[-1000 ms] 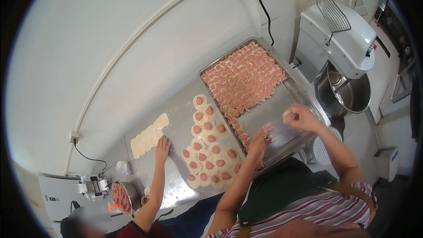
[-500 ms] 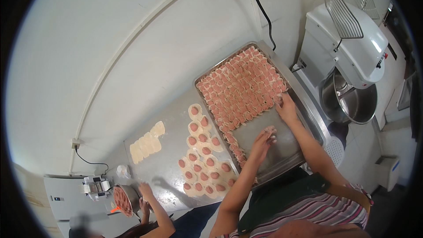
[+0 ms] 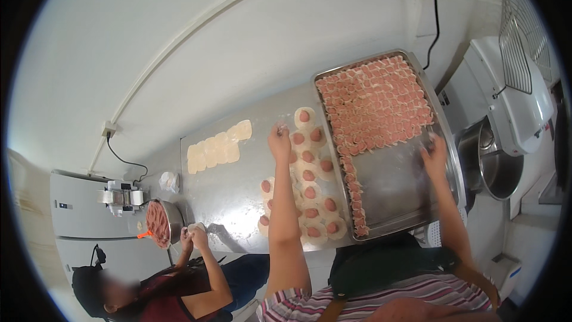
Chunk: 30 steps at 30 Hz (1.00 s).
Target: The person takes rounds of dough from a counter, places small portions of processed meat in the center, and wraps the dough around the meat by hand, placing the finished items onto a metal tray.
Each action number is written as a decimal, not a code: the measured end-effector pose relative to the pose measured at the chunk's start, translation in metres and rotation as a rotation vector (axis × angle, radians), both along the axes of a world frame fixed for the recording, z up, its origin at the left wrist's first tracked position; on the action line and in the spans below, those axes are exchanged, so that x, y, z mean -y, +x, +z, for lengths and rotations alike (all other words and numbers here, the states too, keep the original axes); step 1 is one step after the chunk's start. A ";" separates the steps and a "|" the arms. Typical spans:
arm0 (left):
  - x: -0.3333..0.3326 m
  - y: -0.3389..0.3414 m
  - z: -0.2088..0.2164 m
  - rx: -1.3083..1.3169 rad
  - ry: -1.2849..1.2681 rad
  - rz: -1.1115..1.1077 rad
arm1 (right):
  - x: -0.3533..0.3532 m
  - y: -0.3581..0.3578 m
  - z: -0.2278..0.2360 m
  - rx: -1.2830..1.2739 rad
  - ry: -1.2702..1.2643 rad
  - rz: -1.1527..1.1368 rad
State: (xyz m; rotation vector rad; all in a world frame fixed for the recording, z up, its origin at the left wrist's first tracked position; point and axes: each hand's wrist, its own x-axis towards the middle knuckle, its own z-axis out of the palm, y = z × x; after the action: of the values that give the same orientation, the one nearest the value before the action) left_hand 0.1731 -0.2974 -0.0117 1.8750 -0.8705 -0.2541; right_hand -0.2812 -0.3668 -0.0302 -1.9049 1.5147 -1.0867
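Note:
My left hand [image 3: 279, 141] reaches over the steel table beside the upper end of a group of dough wrappers [image 3: 305, 118]. Each wrapper carries a small lump of pink filling. Its fingers look slightly apart, with nothing plainly between them. My right hand [image 3: 434, 150] hangs over the right side of a large metal tray [image 3: 393, 188], fingers apart and floury at the tips, just below the packed dumplings. Closely set rows of pink-filled dumplings [image 3: 375, 101] cover the tray's far part, and one line of them runs down its left side.
Plain dough rounds [image 3: 214, 150] overlap farther left on the table [image 3: 238, 173]. A co-worker's hands [image 3: 193, 234] hold pale dough near a bowl of pink filling [image 3: 159, 223] with an orange-handled tool. A dough mixer [image 3: 497, 143] stands to the right.
My left hand has moved from over the tray leftward to the wrappers. My right hand has drawn back slightly from the dumpling rows. The view has shifted, and the co-worker's hands now hold dough.

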 end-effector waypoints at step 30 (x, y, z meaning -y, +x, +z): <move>-0.200 -0.143 0.094 -2.090 -0.539 -0.722 | -0.174 0.194 0.173 0.745 0.699 0.820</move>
State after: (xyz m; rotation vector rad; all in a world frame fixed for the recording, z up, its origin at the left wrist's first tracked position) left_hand 0.0304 -0.0970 0.0820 0.0586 0.0531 -1.7262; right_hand -0.0869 -0.1926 0.1425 -1.1939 0.4804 -0.6220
